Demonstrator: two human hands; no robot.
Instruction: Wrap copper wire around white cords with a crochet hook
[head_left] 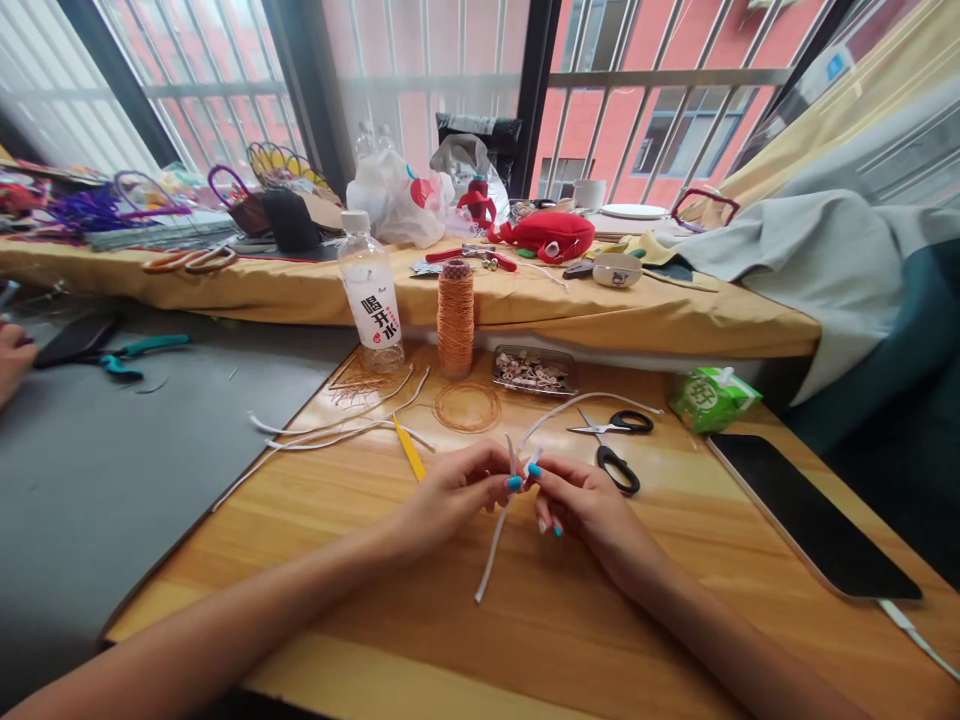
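Note:
My left hand (461, 490) and my right hand (581, 500) meet over the middle of the wooden table (375, 600). Both pinch the same thin white strip (491, 555), whose lower end trails down toward me while its upper part rises between my fingertips and runs off to the right. Both hands are closed on it. Black-handled scissors (615, 445) lie just beyond my right hand. A yellow stick (409, 448) lies beside my left hand.
A spool of orange thread (455, 320), a loose thread coil (466, 407), a water bottle (370, 295), a tray of small parts (534, 370), a green carton (711, 396) and a phone (814, 515) sit around. Another person's hand (11, 360) shows at far left.

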